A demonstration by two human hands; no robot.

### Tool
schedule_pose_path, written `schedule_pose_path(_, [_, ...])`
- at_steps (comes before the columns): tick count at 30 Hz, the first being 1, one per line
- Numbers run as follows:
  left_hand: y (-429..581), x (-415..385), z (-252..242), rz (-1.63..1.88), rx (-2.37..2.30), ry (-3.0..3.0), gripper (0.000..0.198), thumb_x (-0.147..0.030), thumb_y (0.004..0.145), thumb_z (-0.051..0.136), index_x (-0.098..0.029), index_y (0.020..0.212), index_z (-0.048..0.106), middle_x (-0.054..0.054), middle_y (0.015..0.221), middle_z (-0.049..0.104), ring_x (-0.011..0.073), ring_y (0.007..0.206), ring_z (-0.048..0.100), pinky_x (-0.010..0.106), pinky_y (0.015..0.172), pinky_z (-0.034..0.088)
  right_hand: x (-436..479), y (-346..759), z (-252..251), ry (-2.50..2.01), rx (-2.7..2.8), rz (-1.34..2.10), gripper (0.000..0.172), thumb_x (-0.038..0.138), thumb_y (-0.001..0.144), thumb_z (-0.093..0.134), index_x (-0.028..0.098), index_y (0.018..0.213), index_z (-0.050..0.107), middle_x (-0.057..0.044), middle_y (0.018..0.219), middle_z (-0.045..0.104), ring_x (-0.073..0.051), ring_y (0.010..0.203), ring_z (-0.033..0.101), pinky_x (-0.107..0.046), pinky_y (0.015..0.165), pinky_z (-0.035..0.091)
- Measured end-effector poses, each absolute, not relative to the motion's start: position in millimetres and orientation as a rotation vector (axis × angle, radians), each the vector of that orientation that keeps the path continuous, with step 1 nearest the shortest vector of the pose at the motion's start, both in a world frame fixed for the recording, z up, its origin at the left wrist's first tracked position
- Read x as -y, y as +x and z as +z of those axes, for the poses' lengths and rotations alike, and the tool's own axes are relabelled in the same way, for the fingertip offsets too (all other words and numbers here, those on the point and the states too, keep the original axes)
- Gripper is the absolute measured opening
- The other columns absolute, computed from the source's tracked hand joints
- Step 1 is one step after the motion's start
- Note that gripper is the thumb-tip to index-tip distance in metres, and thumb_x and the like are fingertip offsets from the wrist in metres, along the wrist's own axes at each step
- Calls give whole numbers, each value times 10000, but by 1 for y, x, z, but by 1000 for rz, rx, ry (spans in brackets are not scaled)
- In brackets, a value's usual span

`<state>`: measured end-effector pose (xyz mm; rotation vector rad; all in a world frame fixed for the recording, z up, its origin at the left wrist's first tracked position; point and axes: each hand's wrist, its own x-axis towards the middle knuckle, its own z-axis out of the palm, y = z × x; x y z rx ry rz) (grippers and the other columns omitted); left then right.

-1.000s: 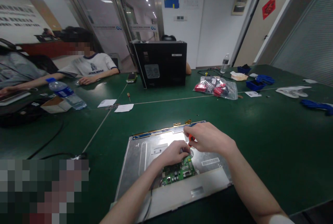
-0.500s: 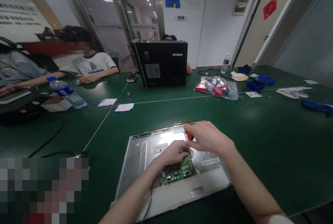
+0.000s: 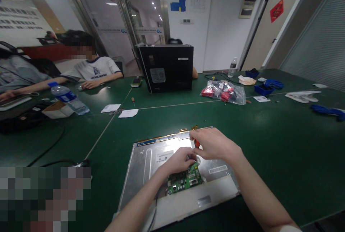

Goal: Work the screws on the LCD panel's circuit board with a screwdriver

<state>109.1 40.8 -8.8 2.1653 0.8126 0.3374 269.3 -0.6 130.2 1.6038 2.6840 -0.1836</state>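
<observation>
A flat metal display panel (image 3: 140, 163) lies on the green table, with a green circuit board (image 3: 185, 181) on its middle. My right hand (image 3: 212, 142) is closed around a red-orange screwdriver handle (image 3: 197, 143), held above the top edge of the board. Just to its left, my left hand (image 3: 180, 158) rests over the board's upper edge, fingers curled together near the tool's lower end; what they pinch is hidden. A pale strip (image 3: 188, 203) runs along the panel's near side, and a dark cable (image 3: 153, 217) crosses it.
Beyond the panel stand a black computer case (image 3: 167, 68) and a plastic bag with red items (image 3: 223, 92). Papers (image 3: 128, 113), a small screwdriver (image 3: 133, 101) and a water bottle (image 3: 68, 97) lie to the left. Blue gloves (image 3: 273, 83) are far right. A person (image 3: 94, 70) sits at back left.
The whole view has shifted slightly. Both hands keep nearly the same place over the board, with the right hand still around the screwdriver.
</observation>
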Motion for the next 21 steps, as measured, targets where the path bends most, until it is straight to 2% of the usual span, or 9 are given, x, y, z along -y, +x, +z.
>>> schedule_pose_path(5, [109,-42,-11,325,-800,2211,136,-50,696,559,-150,719,650,-2,712,645,151,710,574,219,677,421,1,269,132,1576,-2679,-268,179,205,822,512,194,994,558,-67,994,683,-207,870,635,-274,605,349])
schedule_pose_path(11, [109,-39,-8,332,-845,2156,149,-47,703,560,-146,746,663,15,745,662,150,707,583,224,679,431,-2,269,130,1695,-2598,-193,172,298,877,476,208,955,601,-61,866,698,-232,799,652,-281,590,348])
schedule_pose_path(17, [110,-41,-10,335,-820,2194,126,-70,705,560,-147,735,655,7,715,641,147,689,565,226,668,427,1,270,132,1621,-2666,-223,230,226,793,548,186,1019,563,-77,1005,676,-228,885,633,-293,643,381])
schedule_pose_path(21, [110,-40,-8,327,-832,2202,119,-68,701,564,-148,711,651,4,712,639,143,681,560,226,672,425,0,269,130,1600,-2681,-225,200,197,817,525,194,1016,547,-64,972,685,-216,861,639,-276,614,366])
